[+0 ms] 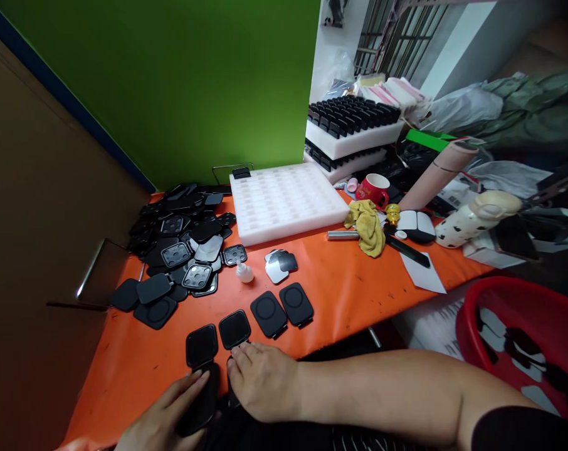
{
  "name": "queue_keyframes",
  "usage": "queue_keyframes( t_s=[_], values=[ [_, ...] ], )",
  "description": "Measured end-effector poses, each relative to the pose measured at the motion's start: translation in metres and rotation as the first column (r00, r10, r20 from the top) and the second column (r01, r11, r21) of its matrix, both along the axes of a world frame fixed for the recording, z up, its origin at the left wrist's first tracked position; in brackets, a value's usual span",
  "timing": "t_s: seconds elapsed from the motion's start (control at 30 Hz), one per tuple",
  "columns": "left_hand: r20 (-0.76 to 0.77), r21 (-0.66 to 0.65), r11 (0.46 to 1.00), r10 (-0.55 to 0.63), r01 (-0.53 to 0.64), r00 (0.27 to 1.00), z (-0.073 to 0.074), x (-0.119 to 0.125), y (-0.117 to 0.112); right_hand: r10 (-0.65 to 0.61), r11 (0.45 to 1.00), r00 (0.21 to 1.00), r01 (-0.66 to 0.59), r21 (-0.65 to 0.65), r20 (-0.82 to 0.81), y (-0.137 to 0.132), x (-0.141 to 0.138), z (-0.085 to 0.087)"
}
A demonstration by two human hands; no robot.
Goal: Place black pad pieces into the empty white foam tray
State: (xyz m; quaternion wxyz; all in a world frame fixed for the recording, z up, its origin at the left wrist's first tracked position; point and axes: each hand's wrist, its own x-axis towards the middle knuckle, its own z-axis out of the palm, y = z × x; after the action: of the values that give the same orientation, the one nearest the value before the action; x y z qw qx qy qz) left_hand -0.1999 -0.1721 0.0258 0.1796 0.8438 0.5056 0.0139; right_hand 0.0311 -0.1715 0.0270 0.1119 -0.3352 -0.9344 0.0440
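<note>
At the bottom of the frame, our left hand [159, 419] has its fingers closed around a flat black hinged case with rounded corners [205, 406], opened toward the desk's middle. Our right hand [268, 379] lies over a second flat black hinged case [234, 328], also open; our palm hides its lower half, so we cannot tell whether those fingers grip or merely press.

Both cases sit at the near edge of the orange-covered desk [354, 300], so a loose hold could let one slide off toward our lap. Leaning hard on an opened half might strain its hinge. A careless reach toward the centre could tip the small white dropper bottle [244, 273] beside the heaped black cases [171, 219], or scratch the shiny mirror-like plates [280, 266].

As for containers, the white foam slotted tray [293, 233] at upper centre carries a black piece [241, 173] at its far left corner. At upper right, stacked white foam trays [354, 144] hold rows of black pieces. The round red plastic basin [468, 326] at lower right contains dark and pale flat pieces.
</note>
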Motion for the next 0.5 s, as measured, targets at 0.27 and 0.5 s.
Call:
queue_keyframes(
  t_s=[0.27,0.5],
  values=[
    [0.101,-0.576,0.812,0.182,-0.092,0.978,0.050,0.019,0.073,-0.015,0.935,0.998,0.033,-0.353,0.054,0.091,-0.002,0.024],
    [0.089,-0.328,0.914,0.282,-0.239,0.955,0.025,0.023,0.093,-0.316,0.928,0.943,0.331,-0.171,0.109,0.092,-0.011,0.012]
  ],
)
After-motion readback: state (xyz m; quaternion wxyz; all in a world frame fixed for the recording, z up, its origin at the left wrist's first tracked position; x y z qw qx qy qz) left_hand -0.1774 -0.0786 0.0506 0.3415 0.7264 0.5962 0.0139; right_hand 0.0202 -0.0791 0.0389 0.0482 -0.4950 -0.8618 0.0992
